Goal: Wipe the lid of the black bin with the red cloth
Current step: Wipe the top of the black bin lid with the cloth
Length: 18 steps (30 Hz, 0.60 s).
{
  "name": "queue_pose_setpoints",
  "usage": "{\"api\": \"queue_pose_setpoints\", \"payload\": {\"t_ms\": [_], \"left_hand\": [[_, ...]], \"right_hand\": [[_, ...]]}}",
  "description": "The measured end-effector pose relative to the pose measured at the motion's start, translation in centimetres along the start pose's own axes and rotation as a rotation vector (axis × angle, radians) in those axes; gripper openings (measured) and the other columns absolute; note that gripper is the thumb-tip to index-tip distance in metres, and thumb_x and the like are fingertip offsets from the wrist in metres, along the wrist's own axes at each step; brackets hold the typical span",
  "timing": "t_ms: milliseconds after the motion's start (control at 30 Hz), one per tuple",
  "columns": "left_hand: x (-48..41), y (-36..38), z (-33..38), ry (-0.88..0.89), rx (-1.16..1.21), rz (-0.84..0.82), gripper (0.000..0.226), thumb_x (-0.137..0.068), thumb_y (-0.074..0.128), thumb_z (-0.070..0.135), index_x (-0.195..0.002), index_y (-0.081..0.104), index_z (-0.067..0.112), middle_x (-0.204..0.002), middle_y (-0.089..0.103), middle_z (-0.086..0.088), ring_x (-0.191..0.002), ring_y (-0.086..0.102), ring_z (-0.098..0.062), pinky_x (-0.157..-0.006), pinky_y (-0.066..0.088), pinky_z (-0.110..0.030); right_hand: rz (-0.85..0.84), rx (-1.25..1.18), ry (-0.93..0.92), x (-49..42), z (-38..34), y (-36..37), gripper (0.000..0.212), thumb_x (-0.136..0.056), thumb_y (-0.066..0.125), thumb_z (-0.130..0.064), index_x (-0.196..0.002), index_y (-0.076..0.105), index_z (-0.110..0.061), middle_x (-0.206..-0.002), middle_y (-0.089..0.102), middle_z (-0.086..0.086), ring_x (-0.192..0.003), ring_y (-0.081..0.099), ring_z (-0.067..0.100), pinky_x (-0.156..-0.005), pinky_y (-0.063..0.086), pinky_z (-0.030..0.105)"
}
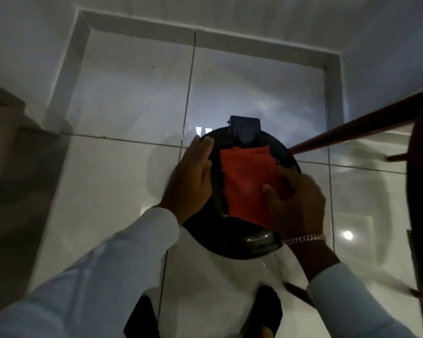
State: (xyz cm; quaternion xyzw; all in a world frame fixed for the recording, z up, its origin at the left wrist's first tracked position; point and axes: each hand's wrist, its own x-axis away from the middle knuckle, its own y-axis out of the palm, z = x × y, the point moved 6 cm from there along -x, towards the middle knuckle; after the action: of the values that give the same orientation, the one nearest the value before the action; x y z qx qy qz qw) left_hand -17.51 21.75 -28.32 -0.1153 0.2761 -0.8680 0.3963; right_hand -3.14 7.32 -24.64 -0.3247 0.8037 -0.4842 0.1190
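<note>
A round black bin stands on the tiled floor below me, seen from above, its glossy black lid (252, 242) facing up. A folded red cloth (248, 181) lies flat on the middle of the lid. My right hand (296, 203) rests on the cloth's right edge, thumb and fingers pinching it. My left hand (193, 176) lies flat against the lid's left rim, fingers together, steadying it. A black hinge block (245, 131) sits at the lid's far edge.
Glossy white floor tiles (122, 181) surround the bin. A dark wooden chair with reddish legs (352, 131) stands close on the right. A brown wooden piece (3, 147) is at the left. My dark shoes (142, 318) are just below the bin.
</note>
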Motion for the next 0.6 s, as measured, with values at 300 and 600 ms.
{"api": "queue_pose_setpoints", "payload": {"t_ms": [300,600], "left_hand": [[1.3,2.2,-2.9,0.105,-0.152,-0.007,0.052,-0.100,0.023,0.029,-0.146,0.026,0.005,-0.156,0.027,-0.013,-0.148,0.020,-0.024,-0.122,0.021,-0.044],[1.1,2.4,-3.0,0.144,-0.191,-0.038,0.053,-0.098,0.026,0.025,-0.145,0.026,0.000,-0.156,0.026,-0.017,-0.147,0.021,-0.027,-0.120,0.023,-0.047]], "right_hand": [[-0.085,0.331,-0.505,1.0,-3.6,7.1,0.052,-0.093,0.038,-0.055,-0.141,0.040,-0.036,-0.157,0.033,-0.002,-0.148,0.022,0.029,-0.111,0.023,0.065],[-0.048,0.365,-0.496,1.2,-4.0,7.5,0.049,-0.097,0.032,-0.049,-0.144,0.037,-0.034,-0.157,0.032,-0.005,-0.149,0.017,0.028,-0.114,0.016,0.057]]}}
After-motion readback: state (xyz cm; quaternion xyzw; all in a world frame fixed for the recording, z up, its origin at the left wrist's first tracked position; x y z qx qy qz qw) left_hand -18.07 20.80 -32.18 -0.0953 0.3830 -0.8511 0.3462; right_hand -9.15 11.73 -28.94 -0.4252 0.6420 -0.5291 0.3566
